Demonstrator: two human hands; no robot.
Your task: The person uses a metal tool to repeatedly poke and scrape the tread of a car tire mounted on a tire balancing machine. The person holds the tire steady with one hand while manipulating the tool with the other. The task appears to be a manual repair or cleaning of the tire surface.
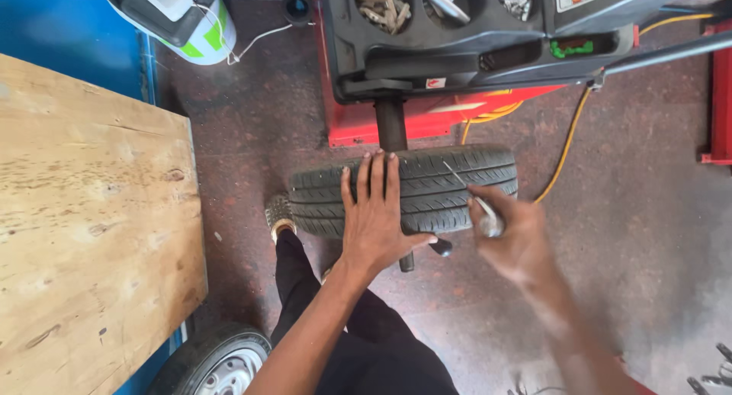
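Note:
A black tyre [450,183] stands on edge on the shaft of a red and black wheel balancing machine [457,52]. My left hand [375,216] lies flat on the tread, fingers spread and pointing away from me. My right hand [512,239], blurred, grips a thin metal tool [471,198] whose tip rests on the tread to the right of the left hand. My dark trouser leg and shoe [280,216] are below the tyre.
A plywood board [84,212] fills the left side. Another wheel with a silver rim [217,361] lies at the bottom left. A yellow hose [568,143] runs across the reddish floor. The machine's top trays hold metal weights [385,6]. A white and green fan base [191,21] stands at the top left.

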